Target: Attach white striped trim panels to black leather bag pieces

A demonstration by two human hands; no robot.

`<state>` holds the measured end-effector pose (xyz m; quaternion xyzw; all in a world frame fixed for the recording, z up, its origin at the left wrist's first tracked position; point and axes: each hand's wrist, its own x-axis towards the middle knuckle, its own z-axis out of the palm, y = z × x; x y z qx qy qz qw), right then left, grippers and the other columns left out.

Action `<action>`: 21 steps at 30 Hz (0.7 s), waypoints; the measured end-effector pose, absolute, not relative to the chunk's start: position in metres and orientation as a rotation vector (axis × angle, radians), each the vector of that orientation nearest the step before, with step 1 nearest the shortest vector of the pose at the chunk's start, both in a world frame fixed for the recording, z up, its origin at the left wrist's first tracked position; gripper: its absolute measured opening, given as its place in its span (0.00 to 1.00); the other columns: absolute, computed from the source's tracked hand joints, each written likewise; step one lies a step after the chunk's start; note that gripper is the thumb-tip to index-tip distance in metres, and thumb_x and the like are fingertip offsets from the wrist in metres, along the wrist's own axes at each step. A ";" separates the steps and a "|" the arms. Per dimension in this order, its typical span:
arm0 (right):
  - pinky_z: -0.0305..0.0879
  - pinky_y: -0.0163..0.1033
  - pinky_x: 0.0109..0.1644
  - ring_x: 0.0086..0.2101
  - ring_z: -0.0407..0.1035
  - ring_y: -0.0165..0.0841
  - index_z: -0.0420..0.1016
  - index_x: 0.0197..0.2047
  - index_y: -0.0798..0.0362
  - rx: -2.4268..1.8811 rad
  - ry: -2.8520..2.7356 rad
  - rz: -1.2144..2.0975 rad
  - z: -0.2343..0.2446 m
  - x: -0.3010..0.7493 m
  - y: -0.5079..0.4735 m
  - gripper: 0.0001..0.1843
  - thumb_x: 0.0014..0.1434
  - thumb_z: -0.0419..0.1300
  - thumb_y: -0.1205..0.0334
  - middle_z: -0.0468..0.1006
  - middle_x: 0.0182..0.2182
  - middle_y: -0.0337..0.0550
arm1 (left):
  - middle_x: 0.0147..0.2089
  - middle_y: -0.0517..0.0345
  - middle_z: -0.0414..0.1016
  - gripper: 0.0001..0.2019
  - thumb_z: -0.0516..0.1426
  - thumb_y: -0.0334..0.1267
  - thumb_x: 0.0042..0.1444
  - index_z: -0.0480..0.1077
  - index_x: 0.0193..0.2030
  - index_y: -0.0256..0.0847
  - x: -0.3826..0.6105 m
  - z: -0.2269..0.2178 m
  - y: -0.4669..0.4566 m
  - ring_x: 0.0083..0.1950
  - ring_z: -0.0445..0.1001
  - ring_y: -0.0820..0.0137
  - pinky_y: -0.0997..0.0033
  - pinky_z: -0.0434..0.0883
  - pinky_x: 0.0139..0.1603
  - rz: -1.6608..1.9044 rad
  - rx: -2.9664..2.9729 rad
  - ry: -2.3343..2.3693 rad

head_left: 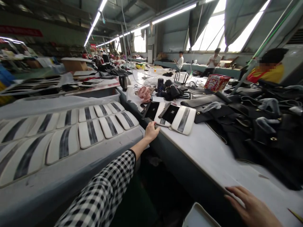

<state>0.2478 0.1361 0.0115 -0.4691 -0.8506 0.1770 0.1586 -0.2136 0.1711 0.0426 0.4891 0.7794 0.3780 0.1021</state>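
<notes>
My left hand (152, 131), on an arm in a black-and-white checked sleeve, reaches across the gap to the edge of the right table (208, 151). Its fingers touch the near edge of a white padded panel with a dark stripe (161, 117); whether they grip it I cannot tell. A second such panel (184, 120) lies just right of it with black pieces (170, 113) on top. My right hand (251, 206) lies flat and open on the table's near edge at the bottom right, holding nothing.
Rows of white striped panels (63, 132) cover the left table. Black bags and straps (265, 126) pile on the right. A kettle (124, 82), pink fan (144, 93), dark cup (160, 84) and red box (216, 82) stand further back. People work in the distance.
</notes>
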 end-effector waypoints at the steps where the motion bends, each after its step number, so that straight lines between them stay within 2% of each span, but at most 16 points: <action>1: 0.72 0.50 0.49 0.44 0.74 0.44 0.78 0.45 0.42 -1.330 -2.496 0.535 0.014 0.230 0.147 0.20 0.60 0.54 0.41 0.77 0.46 0.46 | 0.58 0.44 0.69 0.19 0.59 0.39 0.60 0.66 0.57 0.36 -0.208 0.046 0.185 0.58 0.70 0.61 0.58 0.65 0.60 1.126 1.479 2.301; 4: 0.68 0.48 0.52 0.47 0.72 0.44 0.76 0.48 0.50 -1.313 -2.609 0.505 0.024 0.172 0.178 0.21 0.63 0.50 0.47 0.75 0.48 0.50 | 0.61 0.50 0.67 0.24 0.65 0.44 0.53 0.67 0.56 0.43 -0.188 0.055 0.219 0.64 0.64 0.61 0.65 0.59 0.66 1.083 1.608 2.220; 5: 0.67 0.48 0.53 0.47 0.71 0.44 0.76 0.48 0.51 -1.320 -2.627 0.480 0.025 0.153 0.188 0.21 0.63 0.51 0.49 0.75 0.49 0.51 | 0.60 0.50 0.68 0.28 0.67 0.46 0.49 0.68 0.56 0.44 -0.182 0.056 0.229 0.64 0.63 0.60 0.65 0.58 0.66 1.052 1.619 2.200; 7: 0.65 0.48 0.54 0.50 0.68 0.46 0.76 0.47 0.53 -1.341 -2.621 0.433 0.025 0.121 0.208 0.19 0.62 0.52 0.51 0.74 0.50 0.52 | 0.59 0.45 0.69 0.33 0.69 0.50 0.44 0.68 0.56 0.40 -0.171 0.056 0.248 0.63 0.65 0.55 0.58 0.60 0.64 0.984 1.549 2.211; 10: 0.63 0.47 0.57 0.53 0.66 0.47 0.76 0.48 0.55 -1.384 -2.557 0.420 0.018 0.090 0.234 0.19 0.62 0.55 0.52 0.73 0.51 0.54 | 0.54 0.42 0.72 0.27 0.64 0.51 0.52 0.69 0.53 0.34 -0.163 0.051 0.273 0.57 0.69 0.53 0.48 0.65 0.59 0.911 1.337 2.262; 13: 0.63 0.46 0.58 0.51 0.68 0.44 0.75 0.50 0.57 -1.473 -2.451 0.456 0.009 0.077 0.253 0.23 0.63 0.54 0.48 0.74 0.49 0.55 | 0.53 0.48 0.72 0.18 0.61 0.46 0.59 0.70 0.50 0.36 -0.156 0.045 0.289 0.56 0.71 0.58 0.47 0.66 0.58 0.930 1.204 2.226; 16: 0.67 0.43 0.54 0.46 0.72 0.40 0.74 0.52 0.57 -1.548 -2.367 0.525 0.007 0.080 0.264 0.25 0.65 0.50 0.46 0.75 0.47 0.52 | 0.52 0.50 0.72 0.15 0.60 0.43 0.60 0.70 0.50 0.36 -0.146 0.043 0.298 0.54 0.72 0.60 0.52 0.70 0.54 1.006 1.103 2.102; 18: 0.70 0.40 0.49 0.42 0.74 0.37 0.74 0.53 0.58 -1.561 -2.347 0.567 0.009 0.086 0.266 0.25 0.66 0.48 0.47 0.77 0.46 0.51 | 0.50 0.51 0.73 0.13 0.59 0.41 0.62 0.70 0.49 0.36 -0.140 0.047 0.303 0.48 0.74 0.64 0.58 0.74 0.48 1.059 1.012 1.977; 21: 0.71 0.39 0.49 0.39 0.75 0.34 0.72 0.56 0.58 -1.509 -2.365 0.559 0.016 0.089 0.262 0.25 0.67 0.49 0.49 0.74 0.53 0.51 | 0.45 0.53 0.74 0.12 0.57 0.41 0.64 0.70 0.49 0.35 -0.141 0.065 0.310 0.39 0.75 0.70 0.66 0.76 0.38 1.132 0.865 1.763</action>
